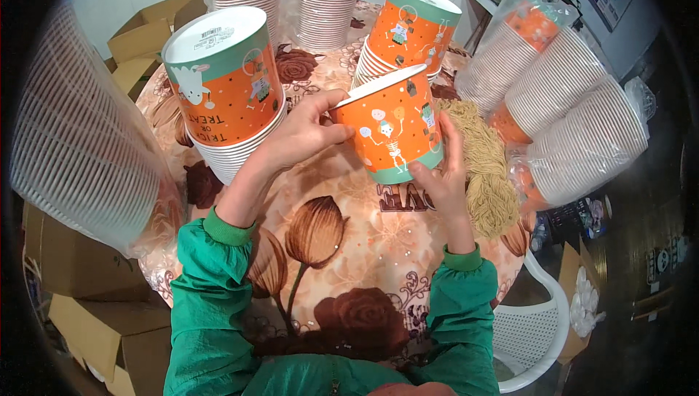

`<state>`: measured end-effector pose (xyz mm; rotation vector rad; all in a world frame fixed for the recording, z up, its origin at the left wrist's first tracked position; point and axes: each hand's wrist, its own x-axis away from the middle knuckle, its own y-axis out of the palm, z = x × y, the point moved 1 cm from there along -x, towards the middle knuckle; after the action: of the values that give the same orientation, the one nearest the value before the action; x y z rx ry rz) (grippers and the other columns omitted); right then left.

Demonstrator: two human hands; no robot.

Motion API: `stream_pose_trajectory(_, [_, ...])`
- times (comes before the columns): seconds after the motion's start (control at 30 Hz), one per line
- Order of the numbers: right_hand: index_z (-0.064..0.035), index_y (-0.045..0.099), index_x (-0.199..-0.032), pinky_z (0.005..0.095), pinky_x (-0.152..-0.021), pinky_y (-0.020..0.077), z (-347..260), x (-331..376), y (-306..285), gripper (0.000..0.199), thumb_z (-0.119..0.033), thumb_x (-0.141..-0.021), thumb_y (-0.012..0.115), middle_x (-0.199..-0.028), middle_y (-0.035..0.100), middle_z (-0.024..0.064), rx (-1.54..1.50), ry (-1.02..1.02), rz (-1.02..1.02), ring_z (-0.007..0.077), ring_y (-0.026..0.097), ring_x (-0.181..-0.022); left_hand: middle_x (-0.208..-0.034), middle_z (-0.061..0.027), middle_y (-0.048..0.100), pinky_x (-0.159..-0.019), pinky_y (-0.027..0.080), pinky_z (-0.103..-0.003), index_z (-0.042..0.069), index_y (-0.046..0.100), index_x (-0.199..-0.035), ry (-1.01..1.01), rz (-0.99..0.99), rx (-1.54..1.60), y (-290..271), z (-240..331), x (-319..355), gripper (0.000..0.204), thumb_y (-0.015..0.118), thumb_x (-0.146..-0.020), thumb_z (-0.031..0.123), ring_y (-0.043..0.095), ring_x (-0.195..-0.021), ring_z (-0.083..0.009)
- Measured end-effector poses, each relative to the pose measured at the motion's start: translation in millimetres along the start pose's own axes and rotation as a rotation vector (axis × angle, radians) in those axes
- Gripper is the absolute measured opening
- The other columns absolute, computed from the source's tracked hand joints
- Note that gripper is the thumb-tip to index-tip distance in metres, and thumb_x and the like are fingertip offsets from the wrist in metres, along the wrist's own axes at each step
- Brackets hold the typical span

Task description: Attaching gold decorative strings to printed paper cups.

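Note:
An orange paper bucket [382, 123] with a green bottom band and a printed skeleton is held tilted above the table, its white rim toward the upper left. My left hand [309, 130] pinches it near the rim, thumb on the outside. Around the green base end, my right hand [444, 167] is closed with thumb and fingers on opposite sides. Just left of my left hand stands a nested stack of upside-down buckets [226, 94]. Behind the held bucket is another upside-down stack [411, 28]. A bundle of tan cords [480, 170] lies right of my right hand.
Tall bagged bucket stacks stand at the left [87, 141] and back [328, 3]; more bagged stacks [561, 83] lean at the right. A flower-patterned cloth [328, 265] covers the round table. Cardboard boxes [87, 265] and a white plastic chair [535, 330] flank it.

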<state>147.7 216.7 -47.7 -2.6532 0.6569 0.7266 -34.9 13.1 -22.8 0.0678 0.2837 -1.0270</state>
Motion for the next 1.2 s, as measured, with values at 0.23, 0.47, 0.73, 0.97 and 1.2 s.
stream_pose_trajectory(0.23, [0.0028, 0.033, -0.153, 0.0499, -0.114, 0.0393, 0.4, 0.9, 1.7, 0.098, -0.036, -0.08, 0.085, -0.151, 0.035, 0.0242, 0.532, -0.297, -0.002, 0.0392, 0.043, -0.138, -0.11, -0.0006, 0.067, -0.092, 0.05, -0.027, 0.002, 0.064, -0.12, -0.006, -0.054, 0.026, 14.6, 18.0, 7.4, 0.027, 0.071, -0.096, 0.012, 0.062, -0.102, -0.0095])
stream_pose_trajectory(0.47, [-0.0013, 0.036, -0.153, 0.0517, -0.113, 0.0395, -1.2, 2.6, 7.8, 0.098, -0.034, -0.076, 0.087, -0.15, 0.038, 0.025, 0.638, -0.369, -0.011, 0.0421, 0.043, -0.138, -0.107, -0.0005, 0.068, -0.089, 0.052, -0.028, 0.001, 0.066, -0.116, 0.056, -0.016, 0.237, 12.3, 13.1, 5.7, 0.02, 0.068, -0.097, 0.008, 0.062, -0.099, -0.0082])
stream_pose_trajectory(0.73, [-0.0001, 0.034, -0.152, 0.0504, -0.112, 0.0406, 34.5, 14.8, 23.5, 0.098, -0.018, -0.072, 0.089, -0.149, 0.041, 0.0233, 0.598, -0.308, 0.014, 0.0421, 0.044, -0.137, -0.1, -0.0006, 0.068, -0.077, 0.055, -0.026, -0.001, 0.069, -0.106, 0.056, 0.079, -0.099, 30.9, 24.6, 13.4, 0.012, 0.069, -0.095, 0.003, 0.066, -0.089, -0.0096])
stream_pose_trajectory(0.97, [-0.0032, 0.06, -0.123, 0.0409, -0.084, 0.0542, 28.3, 12.9, 15.2, 0.045, -0.011, -0.082, 0.078, -0.115, 0.063, 0.0141, 0.611, -0.213, -0.02, 0.0326, 0.065, -0.102, -0.086, 0.0016, 0.065, -0.069, 0.051, -0.024, -0.002, 0.068, -0.1, 0.038, 0.177, -0.4, 23.0, 32.3, 21.2, 0.01, 0.067, -0.092, 0.004, 0.062, -0.081, -0.0074])
stream_pose_trajectory(1.2, [-0.0004, 0.07, -0.092, 0.0325, -0.07, 0.0527, 28.2, 12.5, -67.1, 0.006, -0.005, -0.089, 0.069, -0.091, 0.062, 0.0105, 0.596, -0.053, 0.301, 0.0215, 0.065, -0.079, -0.088, -0.0089, 0.071, -0.116, 0.028, -0.054, 0.007, 0.076, -0.092, 0.302, 0.283, -0.903, 40.9, 18.6, 16.4, 0.013, 0.068, -0.081, 0.004, 0.065, -0.091, -0.0336])
